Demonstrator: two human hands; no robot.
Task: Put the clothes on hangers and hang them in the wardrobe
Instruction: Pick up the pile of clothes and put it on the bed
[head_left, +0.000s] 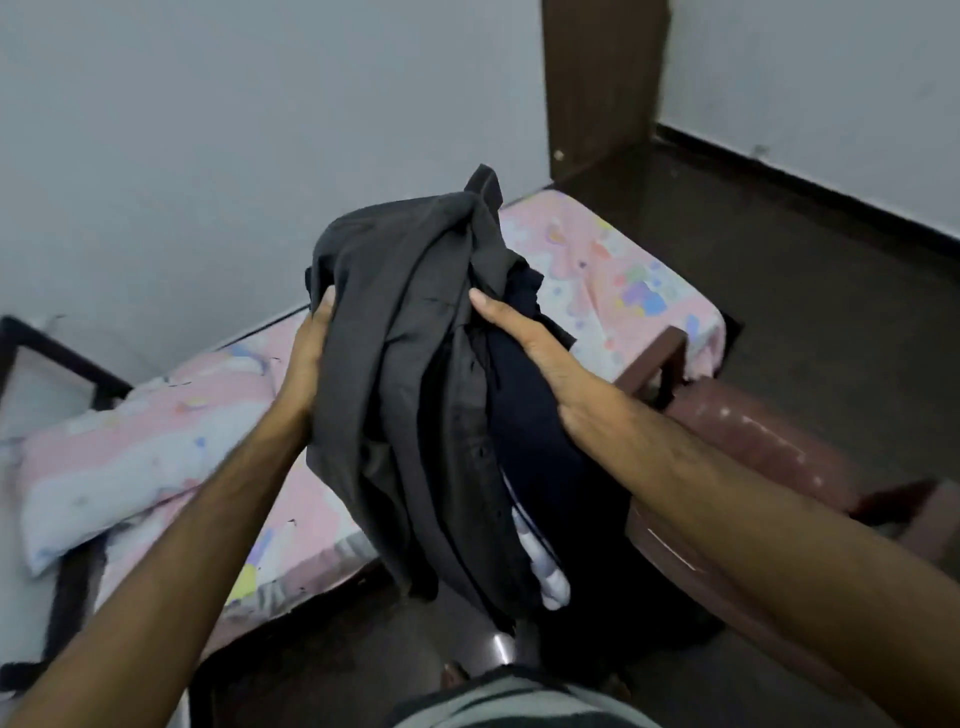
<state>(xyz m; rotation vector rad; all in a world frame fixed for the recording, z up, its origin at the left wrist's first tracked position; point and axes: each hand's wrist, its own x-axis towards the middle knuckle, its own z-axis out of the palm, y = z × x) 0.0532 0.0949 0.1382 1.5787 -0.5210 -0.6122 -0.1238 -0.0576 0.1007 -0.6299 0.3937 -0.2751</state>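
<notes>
A bundle of dark clothes (410, 364) hangs between my two hands, above the edge of the bed. A grey shirt lies outermost, a navy garment (535, 405) sits behind it, and a bit of white cloth (550, 582) shows low down. My left hand (306, 353) grips the bundle's left side, fingers hidden under the cloth. My right hand (530, 353) holds the right side, thumb on the grey shirt and fingers tucked behind the navy garment. No hanger or wardrobe is in view.
A bed with a pink patterned sheet (613, 270) runs along the grey wall, a pillow (130, 447) at its left end. A maroon plastic chair (753, 441) stands to the right. A dark wooden post (597, 88) rises at the back. The floor (805, 270) is dark.
</notes>
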